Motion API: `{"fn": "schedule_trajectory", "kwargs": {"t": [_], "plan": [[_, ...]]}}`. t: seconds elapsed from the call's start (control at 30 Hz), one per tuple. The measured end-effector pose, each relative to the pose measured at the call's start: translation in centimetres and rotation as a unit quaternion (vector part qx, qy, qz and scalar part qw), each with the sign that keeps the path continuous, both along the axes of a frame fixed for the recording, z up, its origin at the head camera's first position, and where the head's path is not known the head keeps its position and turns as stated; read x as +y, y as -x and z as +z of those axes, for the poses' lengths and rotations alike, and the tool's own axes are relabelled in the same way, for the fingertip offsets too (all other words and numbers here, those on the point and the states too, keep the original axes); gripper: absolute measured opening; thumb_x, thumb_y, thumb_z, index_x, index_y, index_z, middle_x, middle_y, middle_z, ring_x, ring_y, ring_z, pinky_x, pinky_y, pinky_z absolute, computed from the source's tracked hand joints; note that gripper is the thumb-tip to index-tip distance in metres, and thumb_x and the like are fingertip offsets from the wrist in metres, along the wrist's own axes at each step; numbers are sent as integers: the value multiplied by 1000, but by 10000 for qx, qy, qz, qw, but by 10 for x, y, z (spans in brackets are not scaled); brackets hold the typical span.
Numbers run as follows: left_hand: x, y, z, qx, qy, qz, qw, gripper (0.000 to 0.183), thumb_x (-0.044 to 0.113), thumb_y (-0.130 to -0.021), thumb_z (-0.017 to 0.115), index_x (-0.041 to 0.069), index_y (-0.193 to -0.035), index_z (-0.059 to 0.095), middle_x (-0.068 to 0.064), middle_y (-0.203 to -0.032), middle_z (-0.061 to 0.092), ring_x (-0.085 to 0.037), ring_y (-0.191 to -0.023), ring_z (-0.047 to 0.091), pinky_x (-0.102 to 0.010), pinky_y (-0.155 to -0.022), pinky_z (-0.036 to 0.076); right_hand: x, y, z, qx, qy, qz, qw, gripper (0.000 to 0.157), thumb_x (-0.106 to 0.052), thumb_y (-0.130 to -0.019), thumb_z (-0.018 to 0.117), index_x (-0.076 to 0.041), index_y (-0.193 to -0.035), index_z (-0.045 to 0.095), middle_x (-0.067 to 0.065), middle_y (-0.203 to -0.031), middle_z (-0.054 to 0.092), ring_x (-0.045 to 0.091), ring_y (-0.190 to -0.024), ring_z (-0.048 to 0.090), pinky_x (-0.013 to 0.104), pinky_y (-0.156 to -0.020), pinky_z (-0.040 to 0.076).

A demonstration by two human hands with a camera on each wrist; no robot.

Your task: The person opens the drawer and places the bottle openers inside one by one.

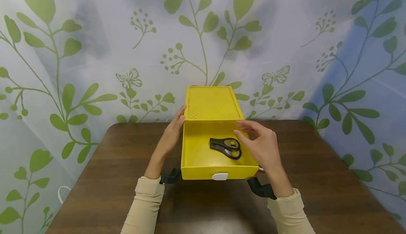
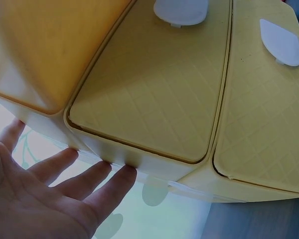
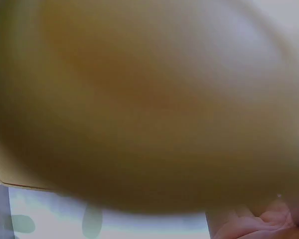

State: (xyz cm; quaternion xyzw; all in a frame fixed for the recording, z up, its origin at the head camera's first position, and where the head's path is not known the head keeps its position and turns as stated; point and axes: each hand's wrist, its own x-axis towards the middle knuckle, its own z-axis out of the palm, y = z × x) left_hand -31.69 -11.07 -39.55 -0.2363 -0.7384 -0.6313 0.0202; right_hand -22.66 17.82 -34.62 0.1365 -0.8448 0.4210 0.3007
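A yellow drawer cabinet [image 1: 212, 102] stands on the table with its top drawer [image 1: 196, 173] pulled out. Black-handled scissors [image 1: 217, 141] lie on the drawer floor, towards the right. My left hand [image 1: 169, 137] rests its outstretched fingertips against the cabinet's left side; the left wrist view shows the same hand [image 2: 50, 194] below the drawer fronts. Over the drawer's right edge hovers my right hand [image 1: 261, 149], fingers bent loosely, thumb apart, nothing between them. A blurred yellowish surface [image 3: 139, 124] covers most of the right wrist view.
Two lower drawers with white tabs [image 2: 281, 42] are closed beneath the pulled-out one. Its own white tab [image 1: 220, 176] faces me. A brown wooden table [image 1: 127, 163] carries the cabinet, and a leaf-patterned curtain [image 1: 104, 50] hangs behind. Something red and white [image 1: 261, 169] shows beside the drawer.
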Motion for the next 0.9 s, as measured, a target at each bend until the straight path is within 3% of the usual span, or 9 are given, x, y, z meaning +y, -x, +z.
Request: {"fn": "schedule_trajectory", "kwargs": {"t": [0.4, 0.9], "plan": [[-1, -2, 1, -9, -14, -42, 10000, 58, 47, -113, 33, 32, -166, 17, 4, -172, 15, -25, -157, 22, -60, -122, 28, 1, -6, 5, -199, 112, 171, 9996, 27, -13, -88, 83, -10, -114, 78, 4, -109, 78, 19, -96, 74, 8, -89, 50], [0, -3, 0, -9, 77, 14, 10000, 56, 48, -113, 33, 35, -166, 18, 6, -172, 14, -26, -157, 22, -60, -121, 30, -2, -28, 13, -321, 125, 383, 9987, 30, -16, -91, 81, -15, -121, 77, 2, -114, 77, 14, -101, 74, 12, -88, 54]]}}
